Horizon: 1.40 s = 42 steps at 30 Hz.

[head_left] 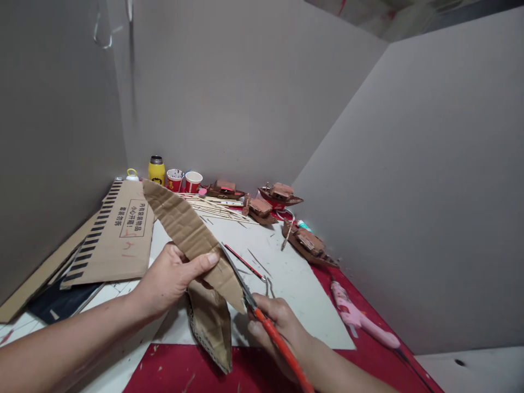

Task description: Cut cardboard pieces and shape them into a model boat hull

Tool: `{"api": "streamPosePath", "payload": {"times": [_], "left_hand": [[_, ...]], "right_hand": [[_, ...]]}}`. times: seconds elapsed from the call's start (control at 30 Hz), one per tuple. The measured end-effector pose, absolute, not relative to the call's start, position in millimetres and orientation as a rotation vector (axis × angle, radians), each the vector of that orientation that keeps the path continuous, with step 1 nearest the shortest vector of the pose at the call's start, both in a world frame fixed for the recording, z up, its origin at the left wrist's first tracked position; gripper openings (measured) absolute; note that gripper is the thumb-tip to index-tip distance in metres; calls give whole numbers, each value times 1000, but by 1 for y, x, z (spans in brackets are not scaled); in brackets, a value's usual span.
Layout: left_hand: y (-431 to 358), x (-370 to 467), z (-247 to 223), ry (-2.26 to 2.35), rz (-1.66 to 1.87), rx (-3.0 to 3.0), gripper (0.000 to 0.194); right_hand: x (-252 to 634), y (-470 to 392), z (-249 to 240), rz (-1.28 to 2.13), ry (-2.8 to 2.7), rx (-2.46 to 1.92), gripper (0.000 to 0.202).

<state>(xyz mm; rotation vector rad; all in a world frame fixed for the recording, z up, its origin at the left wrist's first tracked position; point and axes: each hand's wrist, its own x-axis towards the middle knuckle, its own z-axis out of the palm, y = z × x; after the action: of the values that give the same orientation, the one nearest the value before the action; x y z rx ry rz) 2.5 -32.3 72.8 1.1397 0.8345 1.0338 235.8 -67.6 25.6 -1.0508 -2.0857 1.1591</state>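
Observation:
My left hand [170, 275] grips a long, curved piece of brown cardboard [184, 224], thumb on top. A second cardboard flap [213, 322] with a ridged edge hangs below it; whether the two are joined I cannot tell. In my right hand [282, 319] are scissors [280, 344] with orange-red handles, my fingers wrapped round them. Their dark blade runs along the right edge of the held cardboard, close to its lower tip. Beyond the blade, a thin dark red pencil-like stick [245, 262] lies on the white sheet [303, 295].
Flat cardboard [137, 262] with printed text lies at left. Several brown model boats [311, 243] stand at the back and right. A pink glue gun [364, 322] rests near the right edge. Thin sticks [216, 207], paper cups [194, 181] and a yellow bottle [156, 171] are behind.

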Motion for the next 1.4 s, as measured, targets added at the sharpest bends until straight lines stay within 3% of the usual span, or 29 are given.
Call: {"api": "streamPosePath", "payload": {"times": [0.27,0.5,0.73,1.03,1.3,1.4], "left_hand": [[-35,4,72,758,964,1052,30],[-39,7,68,618,866,989,22],[-31,7,73,807,1072,1006,39],[-22,5,65,959,1185,991,28],[-19,3,72,1046,1316,1070,20],[-23,2,76,1119,1312,1200,23]], "right_hand": [[230,-71,9,1158,-1972,-988,34],[230,-66,3,1203,-1815,-1032,42],[237,-57,5,1259,-1389,-1218,47],[256,-49,6,1185,-1839,-1028,49],[258,-51,28,1003,-2231,-1163,18],[255,-54,34,936,-2299,-1239,16]]}}
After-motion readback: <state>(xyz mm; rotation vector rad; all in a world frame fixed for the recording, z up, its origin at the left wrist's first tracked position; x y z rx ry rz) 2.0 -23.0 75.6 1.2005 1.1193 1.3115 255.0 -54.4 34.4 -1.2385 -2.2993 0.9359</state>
